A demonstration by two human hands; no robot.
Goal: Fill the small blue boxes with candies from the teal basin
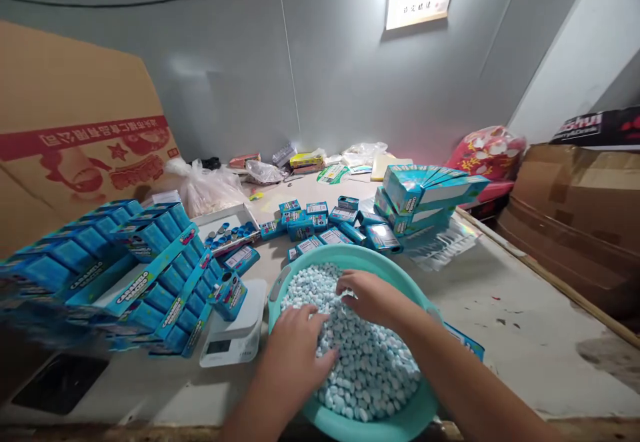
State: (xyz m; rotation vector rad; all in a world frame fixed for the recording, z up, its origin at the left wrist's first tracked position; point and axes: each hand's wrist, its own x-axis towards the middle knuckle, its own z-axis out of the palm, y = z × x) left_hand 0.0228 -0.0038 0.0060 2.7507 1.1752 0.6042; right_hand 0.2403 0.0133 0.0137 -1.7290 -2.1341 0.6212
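The left hand (295, 355) and the right hand (367, 299) are both down in a round teal plastic basin (423, 405). It is full of small pale blue candies (367, 369), which are smooth, fat little ovals in a bumpy heap. The left grip is open, with its fingers spread and pushed into the heap. The right grip is curled over the candies, and I cannot tell if it is holding any. Both arms reach in from the near edge of the table (520, 335), with the elbows out wide.

The basin sits near that edge. To its left is a white kitchen scale (233, 342) with one small blue box (229, 295) lying tilted on top. Past that, stacks of blue cardboard boxes (150, 275) make a tall, crowded pile close to the left hand. Small blue boxes (305, 222) stand just past the basin's far rim, and a white tray (220, 215) holds round blue and silver lids (230, 234). A fan of flat blue boxes (425, 185) stands to the far right of them. The table has the most open room to the right of the basin, where its pale top is scuffed and spotted.
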